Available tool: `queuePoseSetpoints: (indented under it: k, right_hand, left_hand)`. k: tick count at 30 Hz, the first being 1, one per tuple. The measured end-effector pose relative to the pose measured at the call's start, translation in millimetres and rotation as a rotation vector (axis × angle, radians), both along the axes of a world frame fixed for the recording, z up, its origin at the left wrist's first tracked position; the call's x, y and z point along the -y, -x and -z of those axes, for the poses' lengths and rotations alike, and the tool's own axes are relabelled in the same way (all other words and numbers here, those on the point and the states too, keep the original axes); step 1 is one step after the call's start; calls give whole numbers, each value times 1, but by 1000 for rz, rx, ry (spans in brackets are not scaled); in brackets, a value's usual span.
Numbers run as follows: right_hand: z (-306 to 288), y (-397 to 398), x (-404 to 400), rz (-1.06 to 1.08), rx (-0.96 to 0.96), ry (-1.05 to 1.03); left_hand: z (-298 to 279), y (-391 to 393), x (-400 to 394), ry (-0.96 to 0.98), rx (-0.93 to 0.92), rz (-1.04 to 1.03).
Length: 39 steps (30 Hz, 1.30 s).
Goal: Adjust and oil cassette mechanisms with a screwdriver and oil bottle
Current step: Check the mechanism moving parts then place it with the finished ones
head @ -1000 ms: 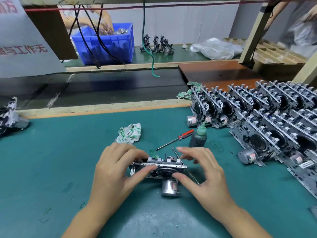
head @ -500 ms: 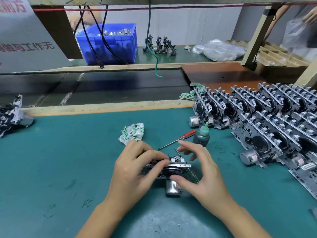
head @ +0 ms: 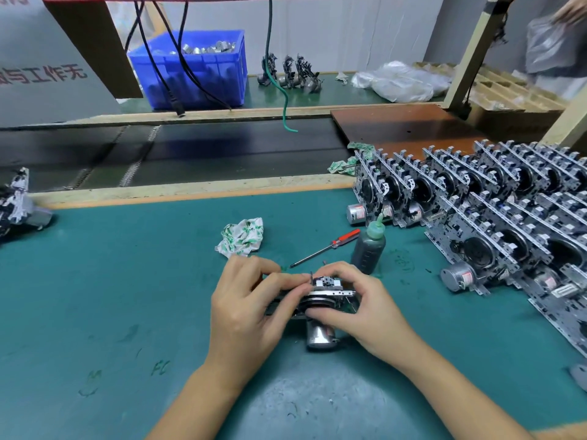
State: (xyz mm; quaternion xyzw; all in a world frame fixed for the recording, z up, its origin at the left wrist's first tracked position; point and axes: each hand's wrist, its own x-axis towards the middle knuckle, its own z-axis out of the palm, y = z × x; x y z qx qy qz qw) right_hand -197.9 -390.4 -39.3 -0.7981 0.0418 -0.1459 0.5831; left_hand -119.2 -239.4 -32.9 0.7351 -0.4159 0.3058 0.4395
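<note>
Gripping one cassette mechanism (head: 320, 293) at lower centre of the frame: left hand (head: 251, 312) curling round its left end, right hand (head: 359, 309) curling round its right end, thumbs underneath, fingertips meeting over the top plate. Resting on the green counter (head: 127, 281), motor can pointing toward the viewer. Lying untouched just above the hands: red-handled screwdriver (head: 327, 249), tip toward the mechanism. Standing upright just beside it, to the right: oil bottle (head: 368, 249), green cap on. Sitting above left of the hands: crumpled rag (head: 243, 238). Filling the right of the frame: rows of further mechanisms (head: 492, 217). Judging progress as early on this unit: neither tool in hand, adjusting and oiling apparently still pending.
</note>
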Motion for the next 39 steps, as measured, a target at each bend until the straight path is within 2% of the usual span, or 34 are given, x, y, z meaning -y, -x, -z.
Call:
queuePoseSetpoints:
  k: [10,23,25,28,30,39]
  right_hand:
    - [-2,-2,-1,1,-1,-74]
    - [-2,1,0,-9,11,-41]
    - [-1,5,4,46,13,80]
    - [1,10,8,174,67,449]
    - [6,13,9,184,98,644]
    - [13,16,16,316,215,842]
  left_hand:
    - [3,1,2,45,7,-3]
    - [2,0,1,46,0,0]
    - [2,-1,0,34,9,2]
    - [2,-1,0,34,16,2]
    - [2,-1,0,40,18,2]
    - [1,-1,0,45,22,5]
